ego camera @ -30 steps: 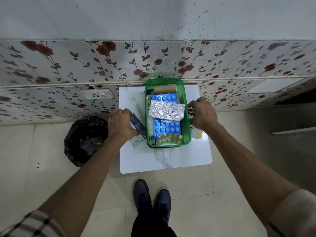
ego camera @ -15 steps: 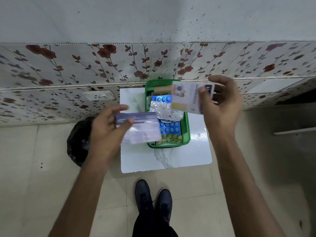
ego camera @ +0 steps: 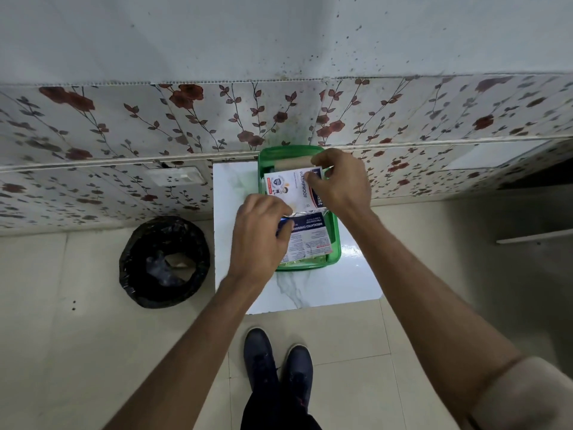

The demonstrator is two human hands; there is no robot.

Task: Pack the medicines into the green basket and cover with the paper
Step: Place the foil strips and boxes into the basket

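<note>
Now both hands lower flat packets into the green plastic basket (ego camera: 336, 256): left hand (ego camera: 259, 234) pinches the navy-and-white dressing sachet (ego camera: 310, 235), right hand (ego camera: 339, 181) grips the white washproof packet (ego camera: 290, 189); the paper cover is not yet on.

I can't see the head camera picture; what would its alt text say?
Seen from above, a left hand and a right hand each lay a printed medicine packet into a green basket on a small white table against a floral wall. A black-lined bin stands on the floor to the left.

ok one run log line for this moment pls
left hand: laying dressing packet in green basket | right hand: laying washproof packet | paper cover: not on
</note>
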